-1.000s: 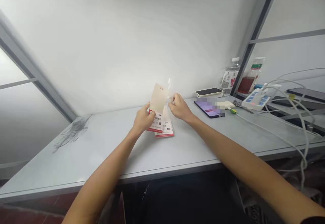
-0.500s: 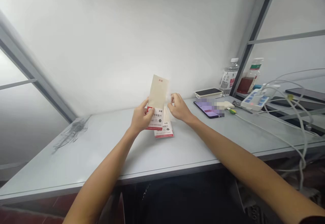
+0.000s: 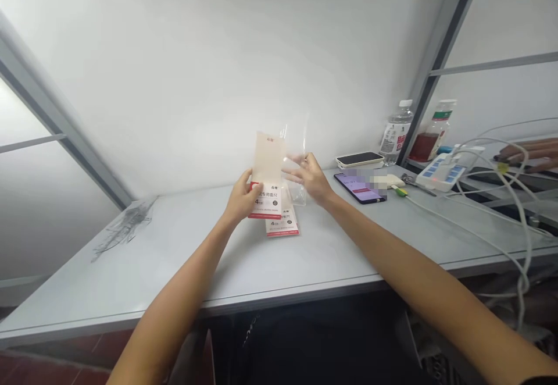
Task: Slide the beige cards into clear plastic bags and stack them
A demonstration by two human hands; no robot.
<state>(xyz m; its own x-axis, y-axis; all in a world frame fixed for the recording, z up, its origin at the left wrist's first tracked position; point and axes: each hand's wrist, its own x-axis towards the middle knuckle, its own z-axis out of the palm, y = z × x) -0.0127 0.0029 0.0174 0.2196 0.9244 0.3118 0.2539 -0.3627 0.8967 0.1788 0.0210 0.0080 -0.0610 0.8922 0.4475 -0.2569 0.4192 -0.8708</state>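
My left hand (image 3: 244, 196) grips a flat ruler-set packet (image 3: 268, 164) by its lower left side, thumb in front. The packet has a cream upper part and a white label with red bands, and it is held upright above the table. At its right, my right hand (image 3: 313, 181) has hold of a clear plastic sleeve (image 3: 297, 135), which stands up beside the packet. Its fingers reach left toward the packet, partly seen through the plastic; the exact grip is hard to make out. Under the held packet, a similar packet (image 3: 283, 227) lies on the table (image 3: 183, 245), partly covered.
To the right lie a lit phone (image 3: 355, 186), a white-cased phone (image 3: 360, 159) and a power strip (image 3: 442, 170) with tangled cables. Two bottles, one of water (image 3: 396, 132), stand behind. Another person's hand (image 3: 529, 153) shows at far right. Dark scribbles (image 3: 126, 225) mark the table's left.
My right hand has opened from a tight pinch to outstretched fingers, and the clear sleeve now shows spread at the packet's right. Another person's hand has appeared at far right.
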